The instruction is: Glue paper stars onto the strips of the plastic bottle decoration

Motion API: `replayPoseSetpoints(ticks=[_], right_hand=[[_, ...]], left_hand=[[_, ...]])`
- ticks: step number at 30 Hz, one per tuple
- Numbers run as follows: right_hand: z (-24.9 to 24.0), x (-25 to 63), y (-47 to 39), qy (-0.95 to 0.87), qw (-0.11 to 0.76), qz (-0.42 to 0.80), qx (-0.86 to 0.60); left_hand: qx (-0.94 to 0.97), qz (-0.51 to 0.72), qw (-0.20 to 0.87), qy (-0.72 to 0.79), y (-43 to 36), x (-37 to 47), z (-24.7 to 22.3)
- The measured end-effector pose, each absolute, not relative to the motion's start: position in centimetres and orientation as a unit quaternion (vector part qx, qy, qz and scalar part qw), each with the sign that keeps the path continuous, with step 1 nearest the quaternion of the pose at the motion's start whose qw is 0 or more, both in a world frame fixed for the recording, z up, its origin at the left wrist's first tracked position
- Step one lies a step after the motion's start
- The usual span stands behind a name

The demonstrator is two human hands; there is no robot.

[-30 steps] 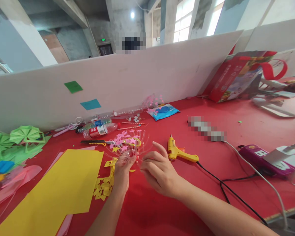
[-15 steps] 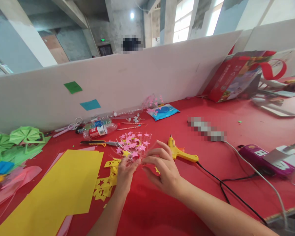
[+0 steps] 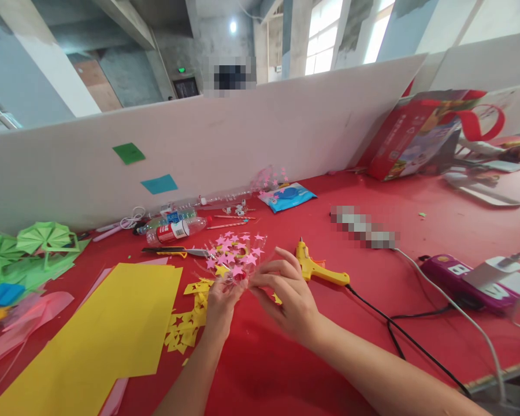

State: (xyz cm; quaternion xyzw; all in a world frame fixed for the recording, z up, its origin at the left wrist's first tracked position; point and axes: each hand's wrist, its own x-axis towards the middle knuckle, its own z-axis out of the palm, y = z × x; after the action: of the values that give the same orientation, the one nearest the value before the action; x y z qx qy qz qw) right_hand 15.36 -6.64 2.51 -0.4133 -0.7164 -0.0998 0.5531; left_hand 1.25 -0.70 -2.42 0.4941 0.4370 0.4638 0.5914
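Pink-starred plastic (image 3: 236, 270), gripped by the left hand (image 3: 221, 299), is apparently being adjusted; right hand (image 3: 291, 297) narrowed, contents unclear; steadiness seems needed.

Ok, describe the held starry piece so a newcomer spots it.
Over the red table, right of the yellow sheets, is the left hand. It holds the starry piece: pink stars and a yellow one on clear plastic. Unlike the similar cluster by the partition, it is hand-held.
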Motion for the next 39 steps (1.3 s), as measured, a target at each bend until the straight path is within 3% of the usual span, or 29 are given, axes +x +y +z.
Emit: replayPoseSetpoints(ticks=[16, 39], right_hand=[[3.1, 15.4, -6.9, -0.744, 0.537, -0.114, -0.382], [3.3, 15.5, -7.2, -0.713, 0.523, -0.105, -0.455]], left_hand=[[0.470, 0.466, 0.600, 0.449, -0.9, 1.5, -1.9], [0.484, 0.467, 0.586, 0.452, -0.7, 1.1, -2.2]])
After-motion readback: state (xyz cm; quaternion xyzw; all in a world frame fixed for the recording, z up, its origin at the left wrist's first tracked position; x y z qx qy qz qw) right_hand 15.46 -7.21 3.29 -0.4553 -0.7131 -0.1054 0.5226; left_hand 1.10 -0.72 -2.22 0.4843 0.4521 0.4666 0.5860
